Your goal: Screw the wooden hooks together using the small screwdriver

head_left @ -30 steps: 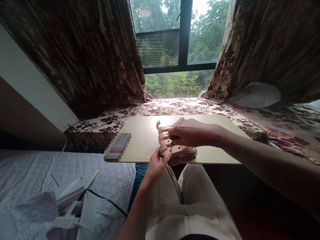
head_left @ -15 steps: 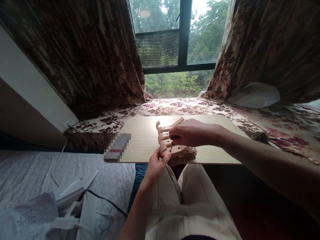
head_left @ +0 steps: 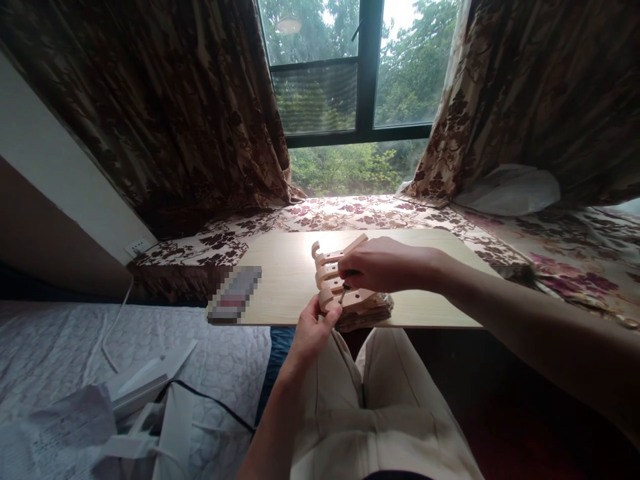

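A pale wooden rack (head_left: 357, 299) with several curved hooks and dark holes lies near the front edge of the small table. My right hand (head_left: 376, 264) is closed around a screwdriver (head_left: 345, 289), most of its handle hidden in the fist. Its thin shaft slants down to the nearest hook. My left hand (head_left: 311, 333) pinches that curved hook (head_left: 326, 299) from the front left, the thumb beside the screwdriver's tip. Whether a screw sits under the tip is too small to see. A crumpled brownish bundle (head_left: 371, 316) lies under the rack's near end.
The wooden tabletop (head_left: 283, 270) stands over my knees. A blurred-out flat object (head_left: 236, 295) lies at its left end. White box pieces (head_left: 150, 383) and crumpled paper (head_left: 75, 427) rest on the quilted bed (head_left: 220, 360). A flower-patterned sill (head_left: 350, 208) lies beyond.
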### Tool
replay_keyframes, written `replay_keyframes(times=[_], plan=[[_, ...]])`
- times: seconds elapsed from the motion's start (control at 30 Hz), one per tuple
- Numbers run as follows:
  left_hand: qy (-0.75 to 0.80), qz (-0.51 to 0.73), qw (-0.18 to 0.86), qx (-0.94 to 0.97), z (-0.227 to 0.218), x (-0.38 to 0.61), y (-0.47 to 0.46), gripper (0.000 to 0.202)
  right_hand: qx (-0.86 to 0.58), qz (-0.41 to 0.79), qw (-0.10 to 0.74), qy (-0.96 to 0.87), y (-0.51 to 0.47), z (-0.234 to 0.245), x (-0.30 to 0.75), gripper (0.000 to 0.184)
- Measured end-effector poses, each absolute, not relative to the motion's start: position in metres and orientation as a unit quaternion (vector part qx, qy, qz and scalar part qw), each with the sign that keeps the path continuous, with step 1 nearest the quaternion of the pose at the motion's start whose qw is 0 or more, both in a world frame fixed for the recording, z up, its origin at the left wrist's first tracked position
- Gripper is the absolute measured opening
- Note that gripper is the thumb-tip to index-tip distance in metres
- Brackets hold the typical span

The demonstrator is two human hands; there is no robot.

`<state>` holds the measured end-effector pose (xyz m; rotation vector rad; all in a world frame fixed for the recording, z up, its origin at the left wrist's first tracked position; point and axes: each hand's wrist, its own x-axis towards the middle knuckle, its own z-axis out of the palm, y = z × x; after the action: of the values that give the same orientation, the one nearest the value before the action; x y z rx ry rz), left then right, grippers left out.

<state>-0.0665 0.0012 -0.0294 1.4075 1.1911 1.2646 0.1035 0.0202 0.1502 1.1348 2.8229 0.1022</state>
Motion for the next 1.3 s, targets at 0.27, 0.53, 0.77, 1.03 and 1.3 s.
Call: replay_keyframes(times=[0.27, 0.53, 0.77, 1.03, 1.3], plan=[[0.474, 0.513, 0.435, 0.568, -0.0272, -0.0656, -0.0006, 0.033, 0.376, 0.03, 0.043, 0.925, 0.0203, 0.1492, 0.1039, 0.025], [0.476, 0.516, 0.435, 0.564, -0.0288, -0.0656, 0.0002, 0.033, 0.378, 0.035, 0.05, 0.924, 0.0196, 0.1491, 0.1002, 0.021], [0.474, 0.516, 0.439, 0.562, -0.0261, -0.0646, -0.0012, 0.035, 0.38, 0.031, 0.039, 0.924, 0.0204, 0.1487, 0.1027, 0.027], [0.476, 0.515, 0.439, 0.562, -0.0304, -0.0664, 0.0006, 0.036, 0.374, 0.03, 0.037, 0.926, 0.0238, 0.1492, 0.1022, 0.023], [0.474, 0.518, 0.436, 0.563, -0.0308, -0.0659, 0.0013, 0.036, 0.369, 0.032, 0.028, 0.928, 0.0213, 0.1482, 0.102, 0.023]])
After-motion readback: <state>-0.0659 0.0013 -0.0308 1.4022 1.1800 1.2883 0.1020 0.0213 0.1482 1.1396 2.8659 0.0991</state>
